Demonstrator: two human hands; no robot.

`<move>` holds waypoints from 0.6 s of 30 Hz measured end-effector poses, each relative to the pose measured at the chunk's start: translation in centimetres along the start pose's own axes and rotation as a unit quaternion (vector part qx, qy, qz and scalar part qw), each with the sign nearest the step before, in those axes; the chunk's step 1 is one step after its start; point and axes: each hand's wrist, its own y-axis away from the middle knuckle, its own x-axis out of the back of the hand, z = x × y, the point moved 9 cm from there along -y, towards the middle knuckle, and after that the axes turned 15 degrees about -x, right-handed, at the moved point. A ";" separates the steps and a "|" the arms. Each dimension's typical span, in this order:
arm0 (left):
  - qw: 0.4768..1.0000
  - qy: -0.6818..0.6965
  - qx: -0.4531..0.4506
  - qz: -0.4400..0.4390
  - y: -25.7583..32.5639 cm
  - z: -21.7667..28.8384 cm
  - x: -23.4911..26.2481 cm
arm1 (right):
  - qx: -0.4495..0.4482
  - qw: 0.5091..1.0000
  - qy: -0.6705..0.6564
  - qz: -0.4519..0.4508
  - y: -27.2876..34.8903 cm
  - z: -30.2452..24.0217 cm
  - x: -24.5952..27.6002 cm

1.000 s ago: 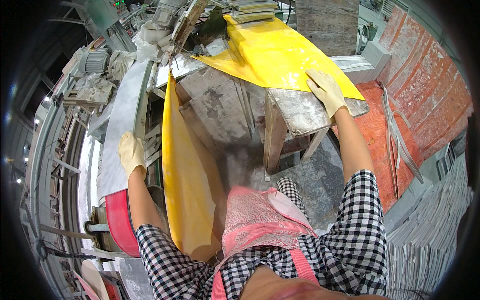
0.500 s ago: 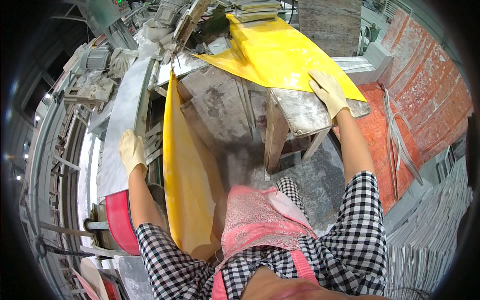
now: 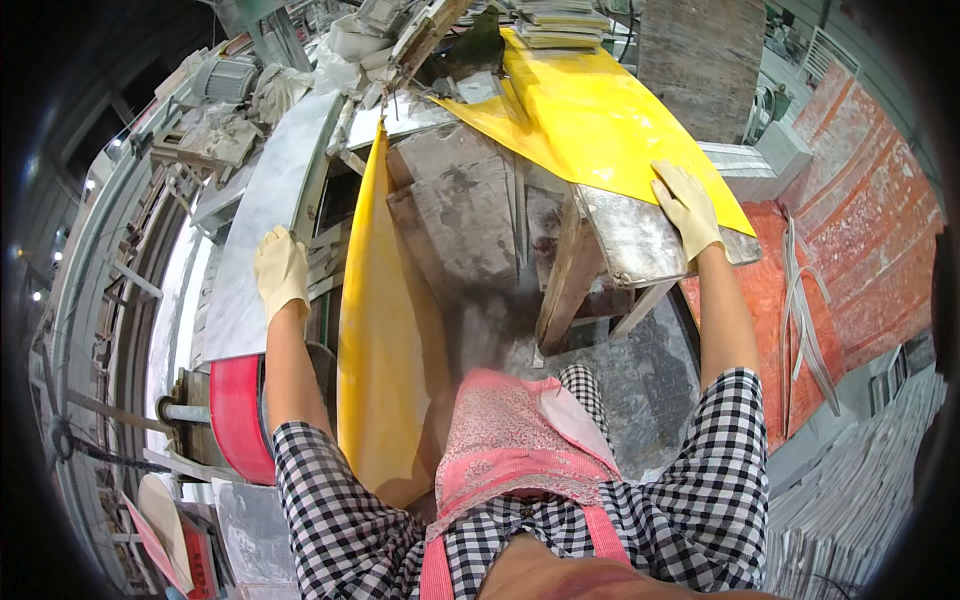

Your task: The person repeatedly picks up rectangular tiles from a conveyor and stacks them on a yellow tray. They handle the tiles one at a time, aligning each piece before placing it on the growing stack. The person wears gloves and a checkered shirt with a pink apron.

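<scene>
My left hand (image 3: 281, 270), in a pale yellow glove, rests flat on a long grey slab (image 3: 262, 215) at the left. My right hand (image 3: 687, 205), gloved the same, lies on the near corner of a large yellow sheet (image 3: 590, 115) spread over a dusty grey slab (image 3: 640, 240) on a wooden stand. A second yellow sheet (image 3: 380, 310) hangs on edge between my arms, reaching down to my lap. I wear a black-and-white checked shirt and a pink apron (image 3: 510, 450).
A red roller (image 3: 238, 405) sits below the left slab. Grey machinery and rags (image 3: 225, 110) crowd the upper left. A stack of tiles (image 3: 555, 20) lies at the top. An orange-red mesh mat (image 3: 860, 240) and white straps (image 3: 805, 320) cover the floor at right.
My left hand has shifted slightly up along the grey slab. My right hand stays on the yellow sheet's corner. The view has barely moved.
</scene>
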 end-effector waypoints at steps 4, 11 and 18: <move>1.000 0.001 0.000 0.007 0.1 0.0 0.2 | 0.007 1.000 -0.009 0.002 0.0 0.2 -0.3; 1.000 -0.013 -0.001 0.021 0.1 0.0 0.2 | 0.007 1.000 -0.003 0.005 -0.1 0.2 -0.2; 0.999 -0.021 -0.012 0.024 0.1 0.3 0.3 | -0.027 0.999 0.027 -0.006 -0.2 0.7 -0.5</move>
